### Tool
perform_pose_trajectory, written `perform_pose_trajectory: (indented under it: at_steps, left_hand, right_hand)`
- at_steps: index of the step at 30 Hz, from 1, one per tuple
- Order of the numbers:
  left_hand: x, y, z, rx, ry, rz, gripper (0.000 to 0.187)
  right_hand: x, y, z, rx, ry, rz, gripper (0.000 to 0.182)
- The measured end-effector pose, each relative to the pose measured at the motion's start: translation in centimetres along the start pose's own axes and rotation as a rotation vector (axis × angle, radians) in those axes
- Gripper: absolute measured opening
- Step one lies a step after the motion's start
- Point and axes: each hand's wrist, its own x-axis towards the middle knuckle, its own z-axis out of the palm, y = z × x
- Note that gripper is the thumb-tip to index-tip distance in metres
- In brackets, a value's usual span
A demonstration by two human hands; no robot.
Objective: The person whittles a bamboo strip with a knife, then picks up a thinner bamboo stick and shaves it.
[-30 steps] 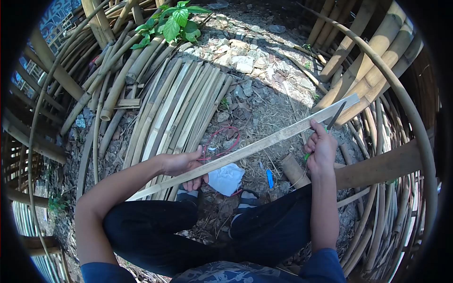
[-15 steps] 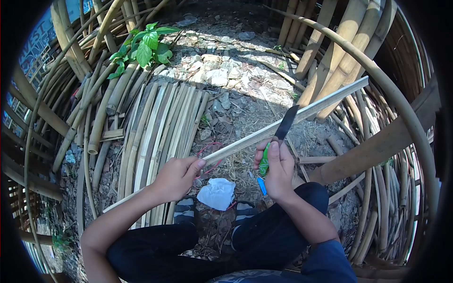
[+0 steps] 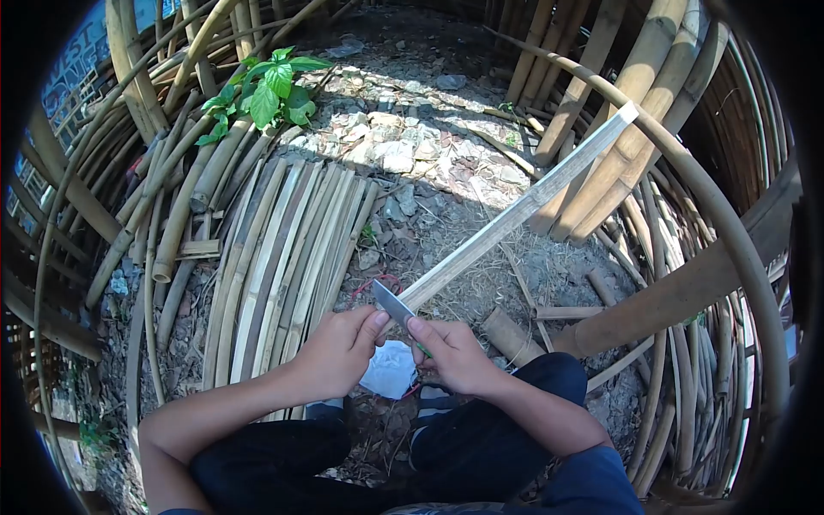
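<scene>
A long split bamboo strip (image 3: 524,206) slants from my lap side up to the right. My left hand (image 3: 339,350) is closed round its lower part, thumb on top. My right hand (image 3: 455,354) grips a knife (image 3: 393,302) whose green handle is mostly covered by my fingers. The blade lies across the strip just beside my left thumb, its tip pointing up and left. Below the hands, a crumpled white piece (image 3: 389,371) of paper or plastic lies on the ground between my feet.
A row of split bamboo strips (image 3: 287,249) lies to the left. Bamboo poles (image 3: 639,77) lean at the upper right, and a curved pole (image 3: 717,176) arches over the right side. A green plant (image 3: 273,81) grows at the upper left. A short bamboo piece (image 3: 512,335) lies near my right knee.
My right hand has brought the knife down and left, from the strip's middle to beside my left hand. The strip's far end has swung up and left.
</scene>
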Motion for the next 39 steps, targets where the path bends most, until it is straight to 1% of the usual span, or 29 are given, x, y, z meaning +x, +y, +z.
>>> perform_pose_trajectory:
  at_steps: [1, 3, 7, 10, 13, 15, 16, 18, 20, 21, 23, 25, 27, 28, 32, 34, 35, 37, 39]
  left_hand:
    - [0.0, -0.1, 0.0, -0.001, 0.0, -0.002, 0.04]
    - [0.0, -0.2, 0.1, 0.008, 0.035, 0.066, 0.039]
    - [-0.4, 1.1, -0.3, 0.052, 0.042, 0.04, 0.039]
    - [-0.5, 1.3, -0.6, 0.096, 0.068, 0.037, 0.039]
    - [-0.5, 1.3, -0.8, 0.137, 0.063, 0.067, 0.042]
    - [-0.6, 1.5, -0.8, 0.146, 0.085, 0.076, 0.042]
    - [-0.7, 1.7, -0.9, 0.146, 0.085, 0.075, 0.042]
    - [-0.9, 2.4, -1.3, 0.107, 0.073, -0.01, 0.039]
    - [-0.9, 1.7, -1.2, 0.123, 0.077, 0.019, 0.042]
    - [-0.9, 1.4, -1.2, 0.138, 0.084, 0.047, 0.044]
    - [-0.9, 1.2, -1.3, 0.146, 0.098, 0.044, 0.044]
    - [-1.0, 1.1, -1.4, 0.154, 0.114, 0.045, 0.045]
    - [-0.9, 1.3, -1.5, 0.179, 0.087, -0.014, 0.045]
    - [-0.9, 1.4, -1.6, 0.179, 0.084, -0.009, 0.045]
    - [-1.0, 1.9, -1.6, 0.197, 0.095, -0.028, 0.043]
    - [-0.9, 2.2, -1.7, 0.205, 0.105, -0.013, 0.042]
    - [-1.1, 2.0, -1.9, 0.208, 0.093, -0.031, 0.042]
    - [-1.8, 1.4, -2.1, 0.206, 0.074, -0.048, 0.043]
    - [-2.2, 0.9, -2.2, 0.244, 0.02, -0.114, 0.047]
  right_hand:
    - [0.1, 0.1, -0.2, -0.053, 0.03, -0.014, 0.059]
    - [0.1, 0.0, -0.4, -0.061, 0.035, -0.013, 0.06]
    - [-0.1, -1.0, -0.6, -0.117, 0.063, -0.003, 0.061]
    - [0.3, -0.7, -1.1, -0.101, 0.087, 0.0, 0.06]
    - [0.1, -1.4, -1.4, -0.12, 0.105, 0.032, 0.059]
    - [0.3, -1.2, -1.9, -0.107, 0.134, 0.013, 0.058]
    - [0.4, -1.2, -2.1, -0.098, 0.161, -0.005, 0.056]
    - [0.2, -1.8, -2.7, -0.065, 0.181, -0.005, 0.056]
    - [0.3, -1.9, -3.2, -0.032, 0.204, -0.004, 0.055]
    - [0.4, -1.7, -3.5, -0.062, 0.224, -0.025, 0.055]
    - [0.4, -1.6, -4.4, -0.089, 0.249, -0.039, 0.055]
    - [0.5, -2.2, -5.9, -0.014, 0.293, 0.023, 0.055]
    - [0.7, -1.9, -5.7, -0.03, 0.327, -0.006, 0.055]
    - [0.8, -1.8, -5.7, -0.039, 0.358, -0.032, 0.055]
    - [0.6, -2.7, -6.7, -0.048, 0.352, -0.01, 0.051]
    - [1.0, -2.7, -6.4, -0.051, 0.441, -0.054, 0.051]
    - [0.9, -2.9, -8.0, -0.051, 0.448, -0.057, 0.051]
    - [0.3, -3.3, -12.6, 0.077, 0.72, -0.055, 0.051]
    - [0.3, -3.0, -13.7, 0.082, 0.756, -0.019, 0.051]
